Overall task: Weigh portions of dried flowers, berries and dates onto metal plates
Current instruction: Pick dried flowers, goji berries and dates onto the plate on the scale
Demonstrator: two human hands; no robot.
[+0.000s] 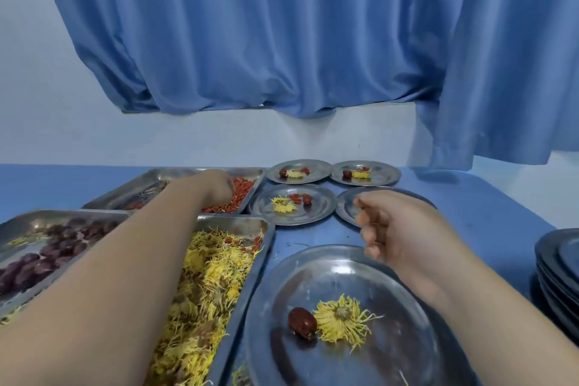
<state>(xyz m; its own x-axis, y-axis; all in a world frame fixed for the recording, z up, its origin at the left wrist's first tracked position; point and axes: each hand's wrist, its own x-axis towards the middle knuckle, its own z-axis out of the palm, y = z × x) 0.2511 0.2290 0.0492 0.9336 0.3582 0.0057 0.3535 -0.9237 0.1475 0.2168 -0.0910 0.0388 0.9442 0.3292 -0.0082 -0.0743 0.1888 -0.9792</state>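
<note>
My left hand (pixel 216 186) reaches across into the far tray of red berries (pixel 242 189), fingers down among them; whether it grips any is hidden. My right hand (pixel 394 229) hovers loosely curled above the table, between the near plate and a far plate, holding nothing I can see. The near round metal plate (pixel 282 338) carries one dark red date (pixel 302 323) and one yellow dried flower (pixel 341 318). A tray of yellow dried flowers (pixel 213 276) lies under my left forearm. A tray of dark dates (pixel 47 257) is at the left.
Three filled small plates (pixel 313 216), (pixel 316 167), (pixel 385 174) sit at the back, each with flower, date and berries. A fourth plate (pixel 346 210) is partly hidden by my right hand. Stacked plates (pixel 557 263) stand at the right edge. A blue curtain (pixel 282 40) hangs behind.
</note>
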